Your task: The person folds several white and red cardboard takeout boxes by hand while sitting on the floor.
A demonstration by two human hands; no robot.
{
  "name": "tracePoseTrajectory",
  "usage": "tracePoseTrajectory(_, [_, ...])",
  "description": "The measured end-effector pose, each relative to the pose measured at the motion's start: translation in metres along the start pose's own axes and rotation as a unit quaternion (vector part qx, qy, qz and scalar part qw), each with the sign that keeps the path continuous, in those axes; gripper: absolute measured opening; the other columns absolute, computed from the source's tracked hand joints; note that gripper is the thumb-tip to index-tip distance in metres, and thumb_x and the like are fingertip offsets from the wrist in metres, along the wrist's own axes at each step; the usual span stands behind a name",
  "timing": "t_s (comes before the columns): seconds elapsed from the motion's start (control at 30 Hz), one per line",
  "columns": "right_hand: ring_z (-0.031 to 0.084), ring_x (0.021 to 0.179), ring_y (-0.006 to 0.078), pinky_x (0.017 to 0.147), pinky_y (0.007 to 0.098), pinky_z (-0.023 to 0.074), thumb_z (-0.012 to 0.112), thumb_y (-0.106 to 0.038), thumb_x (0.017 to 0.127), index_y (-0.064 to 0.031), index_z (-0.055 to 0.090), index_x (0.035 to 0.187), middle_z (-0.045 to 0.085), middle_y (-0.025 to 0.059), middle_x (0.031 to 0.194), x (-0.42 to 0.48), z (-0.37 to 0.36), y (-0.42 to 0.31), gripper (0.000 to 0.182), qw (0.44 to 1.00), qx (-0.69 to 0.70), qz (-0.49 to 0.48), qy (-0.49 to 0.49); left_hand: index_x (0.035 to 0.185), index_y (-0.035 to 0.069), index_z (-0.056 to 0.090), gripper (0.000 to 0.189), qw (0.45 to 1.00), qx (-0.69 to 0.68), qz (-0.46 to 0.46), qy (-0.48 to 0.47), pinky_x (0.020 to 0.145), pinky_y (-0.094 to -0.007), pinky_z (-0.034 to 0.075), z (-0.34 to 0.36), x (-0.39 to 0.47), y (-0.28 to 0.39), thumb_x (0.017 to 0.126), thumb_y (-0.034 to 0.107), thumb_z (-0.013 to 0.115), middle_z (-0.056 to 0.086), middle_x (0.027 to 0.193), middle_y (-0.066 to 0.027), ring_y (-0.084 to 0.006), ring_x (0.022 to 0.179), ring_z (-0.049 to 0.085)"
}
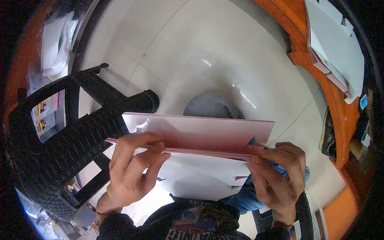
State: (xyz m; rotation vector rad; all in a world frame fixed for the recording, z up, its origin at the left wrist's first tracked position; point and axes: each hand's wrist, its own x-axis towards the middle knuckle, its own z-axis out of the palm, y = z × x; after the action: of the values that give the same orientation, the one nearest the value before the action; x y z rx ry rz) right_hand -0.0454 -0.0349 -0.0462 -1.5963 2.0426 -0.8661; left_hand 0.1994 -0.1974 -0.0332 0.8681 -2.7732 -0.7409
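A stack of thin die-cut card sheets (207, 153), with pinkish edges, spans the space between my hands above my lap. My left hand (129, 171) pinches its left part between thumb and fingers. At the right end, my right hand (279, 177) grips the sheets near a small cut notch. Beyond the stack's edge, a pinkish sheet (195, 129) stands apart from the others with a narrow gap. The white face (198, 172) of the stack slopes toward my body and has small cut slots. My fingers hide parts of the edges.
A black plastic woven-pattern chair (60, 156) is close on the left. More cut white sheets (336, 51) lie on an orange surface (300, 45) at upper right. Clear plastic bags (57, 45) are at upper left. A dark shoe (328, 135) is on the tiled floor (180, 60).
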Motion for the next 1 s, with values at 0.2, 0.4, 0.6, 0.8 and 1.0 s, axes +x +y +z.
tracePoseTrajectory(0.2, [0.058, 0.106, 0.0287, 0.110, 0.0578, 0.0394, 0.086, -0.019, 0.070, -0.0058, 0.074, 0.112, 0.061, 0.0086, 0.110, 0.022, 0.017, 0.008, 0.046, 0.996, -0.078, 0.008, -0.043, 0.122, 0.005, 0.064, 0.046, 0.997, 0.061, -0.011, -0.037, 0.093, -0.0456, 0.046, 0.018, 0.013, -0.001, 0.077, 0.000, 0.075, 0.059, 0.115, -0.0114, -0.0341, 0.105, 0.058])
tracePoseTrajectory(0.4, [0.060, 0.104, 0.0298, 0.109, 0.0588, 0.0399, 0.088, -0.017, 0.067, -0.0057, 0.073, 0.102, 0.063, 0.0087, 0.111, 0.031, 0.019, 0.009, 0.039, 0.997, -0.042, 0.029, -0.059, 0.115, 0.002, 0.063, 0.038, 0.995, 0.009, -0.028, -0.100, 0.099, -0.0492, 0.046, 0.018, 0.031, -0.010, 0.078, 0.001, 0.075, 0.059, 0.124, -0.0153, -0.0349, 0.115, 0.057])
tracePoseTrajectory(0.6, [0.065, 0.095, 0.0298, 0.091, 0.0523, 0.0528, 0.085, -0.013, 0.070, -0.0073, 0.070, 0.093, 0.069, 0.0067, 0.104, 0.021, 0.021, 0.013, 0.028, 0.999, 0.041, -0.010, -0.018, 0.105, 0.001, 0.068, 0.034, 0.997, -0.023, 0.046, -0.052, 0.080, -0.0404, 0.056, 0.007, 0.022, -0.013, 0.073, 0.001, 0.079, 0.068, 0.106, -0.0139, -0.0296, 0.092, 0.066])
tracePoseTrajectory(0.8, [0.067, 0.084, 0.0252, 0.073, 0.0418, 0.0500, 0.081, -0.016, 0.076, -0.0100, 0.066, 0.092, 0.068, 0.0031, 0.099, -0.018, 0.008, 0.009, 0.023, 0.997, 0.069, -0.026, -0.024, 0.095, 0.006, 0.070, 0.028, 0.999, -0.036, 0.039, 0.005, 0.072, -0.0332, 0.055, 0.004, -0.006, 0.004, 0.069, 0.001, 0.081, 0.071, 0.101, -0.0098, -0.0245, 0.087, 0.065])
tracePoseTrajectory(1.0, [0.066, 0.087, 0.0249, 0.075, 0.0433, 0.0499, 0.079, -0.016, 0.080, -0.0133, 0.065, 0.093, 0.067, 0.0017, 0.101, -0.021, 0.003, -0.002, 0.019, 0.997, 0.045, -0.056, -0.022, 0.090, 0.006, 0.068, 0.025, 0.996, -0.050, 0.028, 0.073, 0.071, -0.0340, 0.054, 0.010, -0.021, 0.016, 0.070, -0.001, 0.081, 0.071, 0.100, -0.0116, -0.0263, 0.087, 0.065])
